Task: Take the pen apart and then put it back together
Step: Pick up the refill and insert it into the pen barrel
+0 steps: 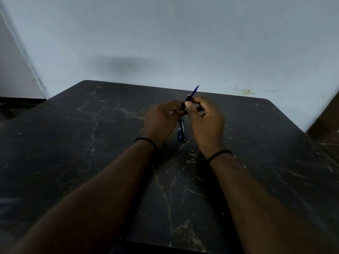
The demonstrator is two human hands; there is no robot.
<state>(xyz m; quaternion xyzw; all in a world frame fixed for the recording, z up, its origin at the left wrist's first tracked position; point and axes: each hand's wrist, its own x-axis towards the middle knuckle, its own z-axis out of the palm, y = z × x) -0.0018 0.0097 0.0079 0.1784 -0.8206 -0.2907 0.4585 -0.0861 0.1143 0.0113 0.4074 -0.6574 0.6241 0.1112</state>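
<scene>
Both hands are raised over the middle of the dark marble table (91, 143). My right hand (205, 121) pinches a short black pen part, out of which a thin blue refill (194, 91) sticks up and away toward the wall. My left hand (161, 120) closes on the lower, near end of the same black piece (183, 106). Between and below the hands, a black pen barrel (182, 130) with white lettering lies on the table, with a small blue piece (180, 135) beside it.
A pale wall stands right behind the table's far edge. A darker floor and a doorway corner show at the far left. Brown floor or furniture shows at the right edge. Each wrist wears a thin black band.
</scene>
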